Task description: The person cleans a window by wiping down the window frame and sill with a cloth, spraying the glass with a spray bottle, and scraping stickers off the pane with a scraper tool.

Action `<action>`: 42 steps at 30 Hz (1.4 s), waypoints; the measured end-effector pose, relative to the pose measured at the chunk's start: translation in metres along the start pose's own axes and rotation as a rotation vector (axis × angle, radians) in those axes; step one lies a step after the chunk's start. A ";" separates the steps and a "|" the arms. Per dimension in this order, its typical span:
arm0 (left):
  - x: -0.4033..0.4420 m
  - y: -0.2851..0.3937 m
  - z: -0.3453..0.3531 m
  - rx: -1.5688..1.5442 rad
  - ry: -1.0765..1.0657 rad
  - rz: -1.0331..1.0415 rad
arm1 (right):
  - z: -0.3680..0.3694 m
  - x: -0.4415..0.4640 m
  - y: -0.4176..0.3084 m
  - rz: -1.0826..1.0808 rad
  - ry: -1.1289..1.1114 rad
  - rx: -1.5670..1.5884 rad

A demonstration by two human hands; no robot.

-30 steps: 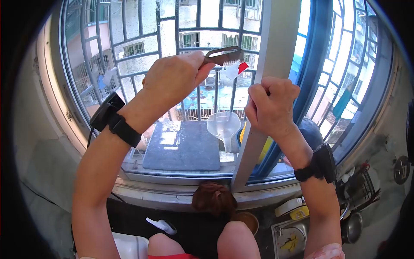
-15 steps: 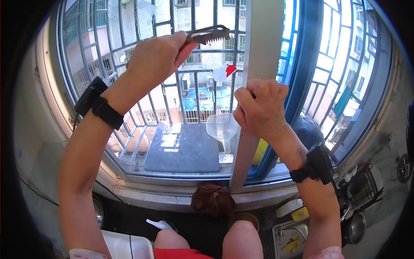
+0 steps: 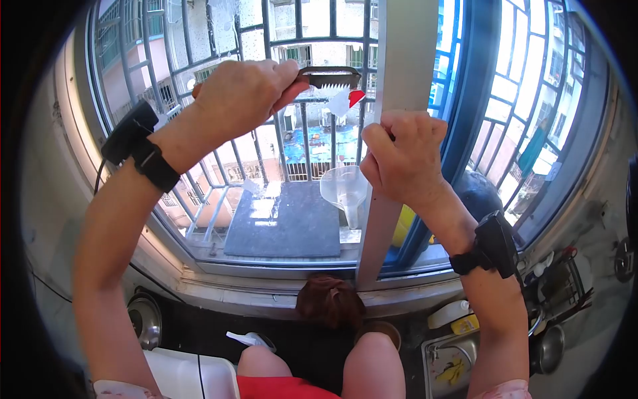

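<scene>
My left hand (image 3: 249, 86) is closed round the end of a dark toothed scraper (image 3: 332, 80), held level against the window glass with its jagged teeth facing down. Just under the teeth is a torn white and red sticker (image 3: 356, 98) on the pane. My right hand (image 3: 404, 153) is curled into a fist in front of the upright window frame (image 3: 405, 60). What its fingers hold, if anything, is hidden. Both wrists carry black strapped devices.
Behind the glass are metal bars, a grey board (image 3: 282, 229) and a clear plastic funnel-like scoop (image 3: 343, 189). Below the sill sit a reddish-brown bundle (image 3: 329, 300), a white basin (image 3: 179, 376), a metal lid (image 3: 146, 320) and a sink (image 3: 432, 362) with yellow scraps. A dish rack stands at right.
My left hand has lowered the scraper down the glass, bringing its teeth to the sticker and turning it more level. My right hand has stayed at the frame, slightly higher.
</scene>
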State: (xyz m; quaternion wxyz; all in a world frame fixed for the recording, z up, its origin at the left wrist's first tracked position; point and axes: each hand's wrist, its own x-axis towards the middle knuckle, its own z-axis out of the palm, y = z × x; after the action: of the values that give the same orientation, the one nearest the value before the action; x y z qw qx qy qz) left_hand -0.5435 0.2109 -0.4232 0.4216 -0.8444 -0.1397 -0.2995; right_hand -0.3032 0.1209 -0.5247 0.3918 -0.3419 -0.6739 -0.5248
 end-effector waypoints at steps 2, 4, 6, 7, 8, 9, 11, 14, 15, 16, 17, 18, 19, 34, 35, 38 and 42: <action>0.000 0.002 0.001 0.005 -0.047 -0.088 | -0.001 0.000 0.000 0.005 -0.008 -0.020; -0.012 0.013 0.013 -0.062 -0.100 -0.156 | 0.001 0.000 0.000 0.002 0.009 -0.007; -0.011 0.009 0.013 -0.024 -0.066 -0.078 | 0.002 -0.001 0.001 -0.008 0.039 0.017; -0.005 0.003 0.007 0.006 -0.042 -0.026 | 0.000 -0.002 0.002 -0.002 0.028 0.011; -0.001 -0.001 0.002 0.041 -0.019 0.021 | -0.001 -0.001 0.001 0.000 0.021 0.011; 0.004 -0.001 -0.001 0.049 -0.048 -0.065 | 0.000 0.000 0.000 0.004 0.020 0.011; -0.005 0.001 0.005 -0.024 -0.069 -0.123 | -0.001 -0.001 -0.002 0.020 0.006 0.024; -0.032 0.010 0.013 -0.056 -0.141 -0.067 | 0.001 -0.002 0.000 0.006 0.027 0.013; -0.034 0.008 0.013 -0.039 -0.145 -0.045 | 0.001 -0.002 0.002 -0.008 0.047 0.000; -0.033 0.008 0.008 -0.020 -0.146 -0.025 | 0.001 -0.003 0.001 0.002 0.021 0.006; -0.028 0.007 0.003 -0.019 -0.094 -0.068 | -0.001 -0.003 0.000 0.006 -0.002 0.011; -0.020 0.005 -0.002 -0.015 -0.041 -0.109 | -0.001 -0.002 0.000 0.008 -0.020 0.015; -0.011 0.002 -0.006 -0.009 0.007 -0.147 | -0.001 0.000 0.000 0.009 -0.008 0.008; -0.041 0.033 0.023 -0.093 -0.282 0.000 | -0.003 -0.001 -0.004 0.032 -0.007 0.044; -0.045 0.037 0.024 -0.150 -0.233 -0.042 | -0.003 0.000 -0.003 0.029 0.004 0.043; -0.062 0.063 0.029 -0.507 -0.204 -0.430 | -0.003 -0.001 -0.002 0.022 0.018 0.052; -0.066 0.103 -0.006 -1.239 -0.589 -1.048 | -0.006 0.002 -0.008 0.032 0.014 0.043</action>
State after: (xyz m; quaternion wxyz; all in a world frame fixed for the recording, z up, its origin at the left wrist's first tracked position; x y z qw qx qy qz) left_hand -0.5471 0.1447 -0.5261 -0.3608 -0.7920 -0.4265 -0.2463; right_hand -0.3099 0.1131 -0.5250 0.4121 -0.3405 -0.6766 -0.5064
